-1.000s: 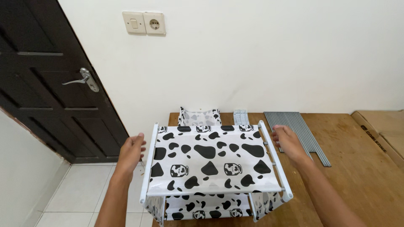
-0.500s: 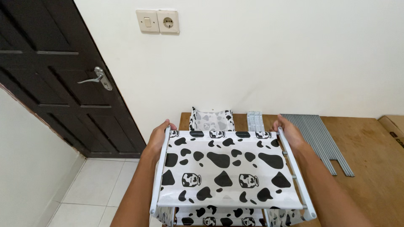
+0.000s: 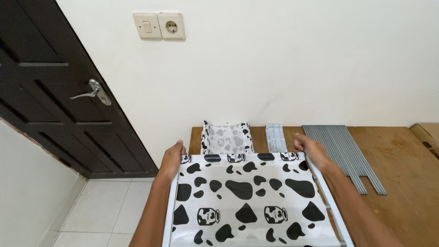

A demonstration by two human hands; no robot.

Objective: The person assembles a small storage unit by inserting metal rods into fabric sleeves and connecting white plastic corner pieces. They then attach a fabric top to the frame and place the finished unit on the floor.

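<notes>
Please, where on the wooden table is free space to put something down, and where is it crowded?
Bare wood table lies right of the grey rods, toward the cardboard box. The wall side is crowded: folded cow-print cloth, white packet, rods. The cow-print shelf, held by left hand and right hand, covers the front.

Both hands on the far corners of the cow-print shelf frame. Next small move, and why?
Probably ease the cow-print shelf down and level onto the wooden table. The left hand and right hand each have a grip on a far corner, the white side rail runs toward the camera, and the folded cow-print cloth and grey rods lie just beyond.
</notes>
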